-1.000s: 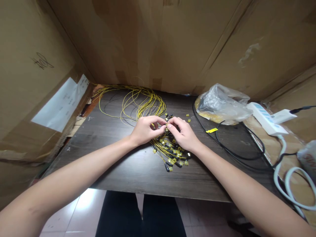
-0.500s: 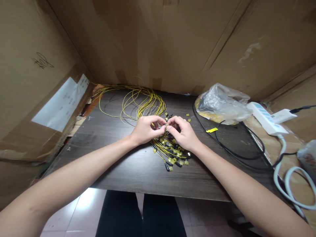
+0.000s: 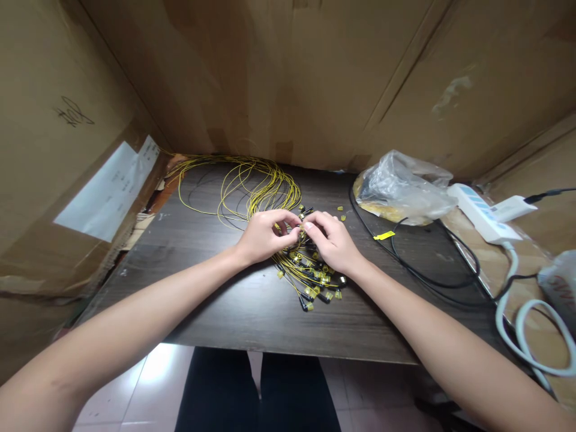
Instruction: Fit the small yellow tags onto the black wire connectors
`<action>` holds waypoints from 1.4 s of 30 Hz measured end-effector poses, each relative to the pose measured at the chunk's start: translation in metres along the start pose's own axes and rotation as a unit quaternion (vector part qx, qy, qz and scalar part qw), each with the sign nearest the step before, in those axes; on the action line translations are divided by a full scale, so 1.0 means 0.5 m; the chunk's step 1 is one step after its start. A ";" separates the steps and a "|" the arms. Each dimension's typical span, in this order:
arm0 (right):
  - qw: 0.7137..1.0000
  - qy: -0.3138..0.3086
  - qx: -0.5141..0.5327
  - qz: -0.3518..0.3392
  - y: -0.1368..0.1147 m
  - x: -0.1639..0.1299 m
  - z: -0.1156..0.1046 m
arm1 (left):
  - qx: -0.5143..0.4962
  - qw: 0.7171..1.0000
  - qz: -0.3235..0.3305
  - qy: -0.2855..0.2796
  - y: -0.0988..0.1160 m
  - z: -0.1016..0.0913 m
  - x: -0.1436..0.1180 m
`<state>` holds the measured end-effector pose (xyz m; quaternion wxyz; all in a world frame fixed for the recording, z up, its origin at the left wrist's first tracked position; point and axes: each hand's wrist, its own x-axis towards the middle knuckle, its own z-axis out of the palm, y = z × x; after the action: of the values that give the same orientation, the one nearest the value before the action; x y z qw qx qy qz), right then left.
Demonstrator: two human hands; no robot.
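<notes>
Over the pile of cable ends, my left hand (image 3: pixel 269 236) and my right hand (image 3: pixel 333 241) meet with thumbs and forefingers pinched. Between their fingertips shows a tiny yellowish piece, like the end of a cable connector with its cap; the fingers hide most of it. Below them lie several black connectors (image 3: pixel 324 298) with clear yellow caps (image 3: pixel 338 294). Thin yellow cables (image 3: pixel 281 189) run from this pile, under my left hand, in loose loops to the back left of the dark table (image 3: pixel 225 312).
Two loose yellow caps (image 3: pixel 341 209) lie beyond my right hand. At the back right are a clear plastic bag (image 3: pixel 402 186), a black cable (image 3: pixel 420 279) with a yellow tag (image 3: pixel 384 236) and a white power strip (image 3: pixel 481 213). Cardboard walls (image 3: pixel 270 78) stand behind and left.
Both hands stay pinched together over the pile, with only slight finger movement; the small piece between the fingertips is more covered now. The whole view has shifted slightly.
</notes>
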<state>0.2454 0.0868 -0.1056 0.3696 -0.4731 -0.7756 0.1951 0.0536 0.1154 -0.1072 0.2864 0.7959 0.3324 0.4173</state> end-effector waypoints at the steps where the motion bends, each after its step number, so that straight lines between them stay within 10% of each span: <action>1: 1.000 0.007 0.005 0.003 0.000 0.000 0.000 | -0.001 1.000 -0.001 0.001 0.000 0.000 0.000; 42: 1.000 -0.005 0.001 0.008 0.007 0.006 0.008 | -0.011 1.000 -0.003 -0.015 -0.003 -0.001 0.005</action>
<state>0.2436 0.0914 -0.1092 0.3653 -0.4777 -0.7732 0.2012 0.0538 0.1186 -0.1070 0.3015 0.7979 0.3254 0.4080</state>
